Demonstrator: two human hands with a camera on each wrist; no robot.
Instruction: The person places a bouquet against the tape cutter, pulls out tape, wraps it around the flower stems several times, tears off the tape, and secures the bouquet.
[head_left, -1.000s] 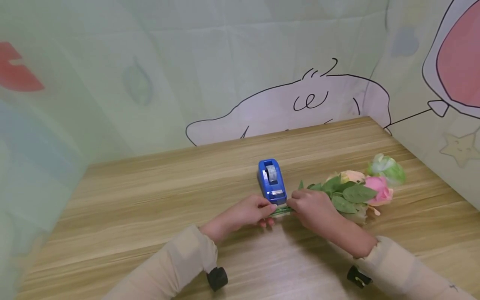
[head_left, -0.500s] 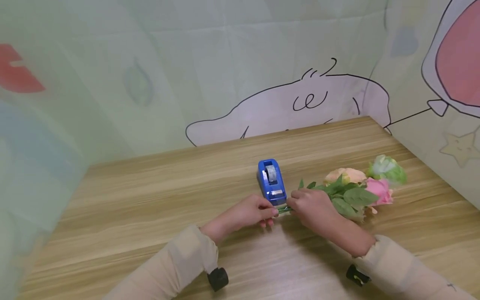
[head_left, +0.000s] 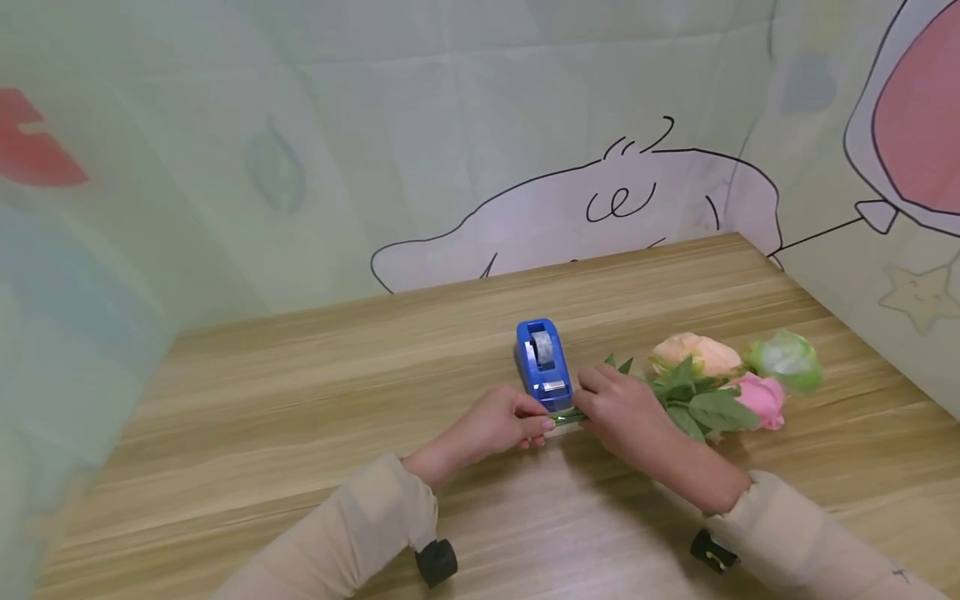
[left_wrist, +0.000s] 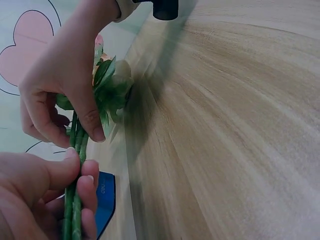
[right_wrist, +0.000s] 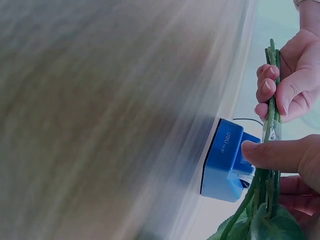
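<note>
Flower stems (head_left: 567,416) of a bunch of flowers lie between my two hands. My left hand (head_left: 506,427) pinches the lower stems between thumb and fingers, their cut ends sticking out past it in the right wrist view. Just above, my right hand (head_left: 626,417) grips the stems below the leaves (head_left: 723,410). A strip of clear tape (right_wrist: 272,130) shows around the stems between both hands. At the far end are a peach flower (head_left: 697,354), a pink rose (head_left: 761,400) and a green-white flower (head_left: 787,360).
A blue tape dispenser (head_left: 542,362) with a roll of clear tape stands right behind the hands on the wooden table (head_left: 300,400). A printed cloth backdrop (head_left: 337,150) rises along the table's back and right edges. Black wrist cameras (head_left: 437,562) hang below the sleeves.
The bunch has turned in my fingers: the green-white flower has shifted right and down, and the peach flower shows more fully. Both hands stay nearly in place on the stems.
</note>
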